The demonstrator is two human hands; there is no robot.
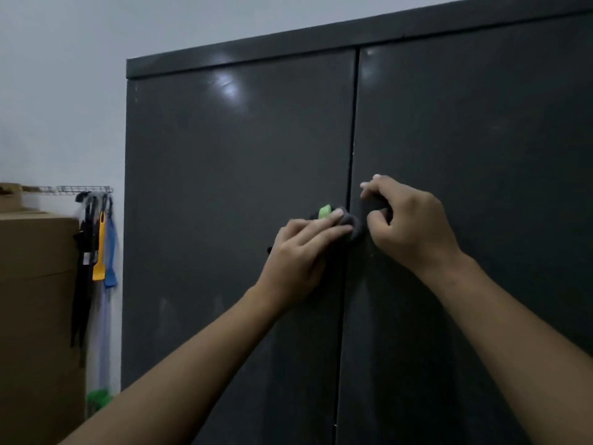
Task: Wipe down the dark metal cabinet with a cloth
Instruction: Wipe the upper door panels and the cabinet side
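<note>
Flat-fingered, the left hand (301, 252) presses the dark cloth (351, 225) against the cabinet (224, 155) at the seam between its doors, while the right hand (407, 220) curls round what seems the right door's handle (373, 203), probably steadying it.

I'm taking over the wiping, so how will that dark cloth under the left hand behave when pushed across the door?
Probably floppy: the cloth bunches in soft folds beyond the left hand's fingers. Likely light: flat fingers alone pin it to the cabinet door. It should slide easily on that glossy surface, while the right hand grips the handle.
</note>
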